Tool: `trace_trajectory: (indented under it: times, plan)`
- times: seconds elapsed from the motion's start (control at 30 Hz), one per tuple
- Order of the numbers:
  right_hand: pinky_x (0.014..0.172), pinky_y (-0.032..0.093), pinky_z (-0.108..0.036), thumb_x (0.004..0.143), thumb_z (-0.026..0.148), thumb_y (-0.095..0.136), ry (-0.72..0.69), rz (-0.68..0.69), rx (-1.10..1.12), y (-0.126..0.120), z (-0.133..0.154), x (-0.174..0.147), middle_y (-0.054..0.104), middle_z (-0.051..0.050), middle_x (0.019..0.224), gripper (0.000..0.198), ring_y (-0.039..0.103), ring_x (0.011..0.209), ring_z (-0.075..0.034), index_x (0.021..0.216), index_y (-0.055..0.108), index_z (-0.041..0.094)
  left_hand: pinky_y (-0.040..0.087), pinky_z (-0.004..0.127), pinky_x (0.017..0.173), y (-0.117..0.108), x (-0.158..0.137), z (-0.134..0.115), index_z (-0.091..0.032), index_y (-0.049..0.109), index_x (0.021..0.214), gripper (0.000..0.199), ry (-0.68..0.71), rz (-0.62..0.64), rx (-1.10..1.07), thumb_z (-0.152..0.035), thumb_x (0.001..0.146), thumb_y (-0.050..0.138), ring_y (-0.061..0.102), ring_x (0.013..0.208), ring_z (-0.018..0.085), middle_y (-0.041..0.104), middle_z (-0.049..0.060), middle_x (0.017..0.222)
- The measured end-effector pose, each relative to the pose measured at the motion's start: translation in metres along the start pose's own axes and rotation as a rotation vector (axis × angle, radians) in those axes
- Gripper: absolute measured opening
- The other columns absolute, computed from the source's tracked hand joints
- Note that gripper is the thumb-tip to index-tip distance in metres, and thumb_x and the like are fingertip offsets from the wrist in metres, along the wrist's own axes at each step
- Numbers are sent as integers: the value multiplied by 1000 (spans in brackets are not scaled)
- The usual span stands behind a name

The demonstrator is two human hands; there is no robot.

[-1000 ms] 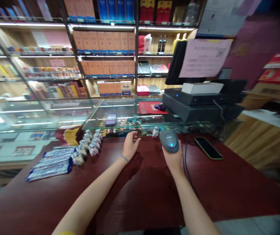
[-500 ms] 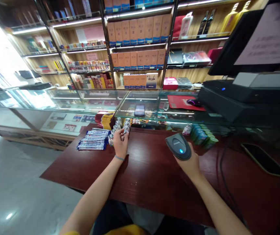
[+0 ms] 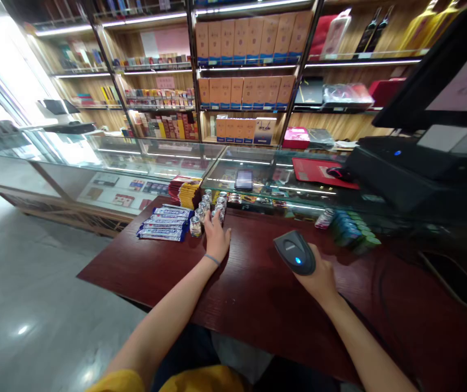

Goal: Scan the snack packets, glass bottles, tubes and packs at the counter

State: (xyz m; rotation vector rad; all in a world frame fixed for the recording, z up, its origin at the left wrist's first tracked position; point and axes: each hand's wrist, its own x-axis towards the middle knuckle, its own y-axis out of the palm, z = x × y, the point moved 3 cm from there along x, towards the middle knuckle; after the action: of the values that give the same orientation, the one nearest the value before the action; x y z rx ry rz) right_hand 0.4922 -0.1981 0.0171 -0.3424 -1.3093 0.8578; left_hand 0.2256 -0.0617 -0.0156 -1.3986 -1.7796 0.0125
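Observation:
My right hand point(image 3: 319, 275) is wrapped round a dark barcode scanner point(image 3: 296, 252) with a lit blue light, held above the dark red wooden table point(image 3: 253, 283). My left hand point(image 3: 217, 238) lies with fingers spread at the near end of two rows of small bottles with silvery caps point(image 3: 195, 225). Its fingertips reach the nearest bottle of the right row; whether they touch it I cannot tell. Left of the bottles lie several blue-and-white long packets point(image 3: 164, 223). Behind those stand red and yellow packets point(image 3: 188, 193) in a stack.
Green and blue cans point(image 3: 354, 228) stand at the right, with a small pink-and-white bottle point(image 3: 324, 218) beside them. A phone point(image 3: 458, 280) lies far right. A glass counter point(image 3: 266, 163) borders the table's back, bearing a small device point(image 3: 244, 180) and a red mat point(image 3: 313, 170).
My left hand has drawn back slightly from the bottles and its fingers have spread. The right hand still holds the scanner, now turned a little. The whole view has shifted.

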Motion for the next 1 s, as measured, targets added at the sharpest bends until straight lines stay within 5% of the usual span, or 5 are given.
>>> trace_trajectory:
  times: [0.23,0.53,0.73,0.9,1.0]
  plan:
    - [49,48,-28,78,27,56,-37,-30,-13,-2,2,0,71,-3,69,35,71,54,-26,112,52,20,38,54,108,5,-2,4,-13,47,128,44,13,-46,121,-11,85,58,42,127,33,42,20,129]
    - [50,48,-28,76,26,57,-29,-33,-3,2,-1,-2,72,-3,70,36,70,55,-25,112,52,21,37,51,106,4,1,3,-15,51,114,25,51,-77,40,-12,90,49,44,119,30,49,16,116]
    - [51,48,-29,76,23,53,-23,-20,-10,5,-1,-3,70,-2,69,37,70,54,-25,113,52,21,39,42,106,6,8,-6,-21,49,118,31,-158,-58,-486,-24,89,60,52,112,23,53,10,117]
    - [51,50,-29,75,22,54,-18,-9,-4,0,1,-1,72,-3,72,39,71,57,-25,113,50,21,51,34,85,16,11,-18,-26,46,122,46,-570,260,-1259,-33,84,71,61,103,19,60,7,129]
    - [53,52,-28,75,23,55,0,-8,26,-2,1,0,73,-3,75,40,72,59,-24,115,49,21,52,31,81,15,13,-23,-24,52,124,46,-672,360,-1479,-26,83,72,64,101,18,61,9,133]
